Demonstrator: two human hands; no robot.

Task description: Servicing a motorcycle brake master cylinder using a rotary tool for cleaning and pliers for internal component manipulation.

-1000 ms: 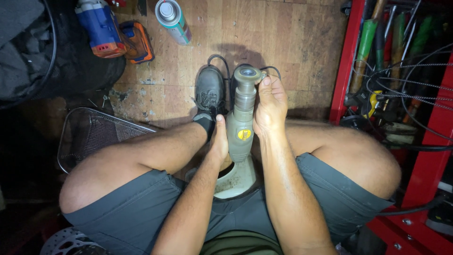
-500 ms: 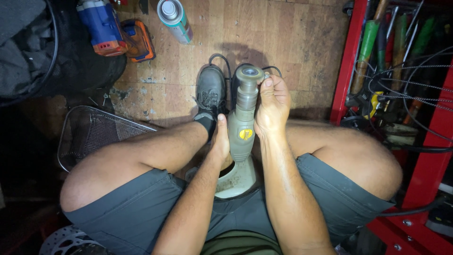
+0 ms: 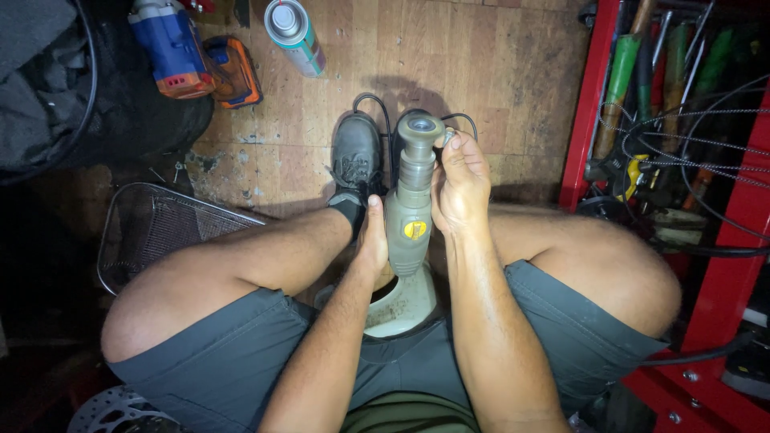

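Between both hands stands an olive-grey power tool (yellow badge).

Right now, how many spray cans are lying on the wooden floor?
1: a spray can lies at the top of the floor, just right of the blue-and-orange power tool. Others may be hidden beyond the picture's edge.

Your worn wooden floor carries a spray can at 12 o'clock and a blue-orange power tool at 11. A wire basket lies at 9, a black cord near centre.
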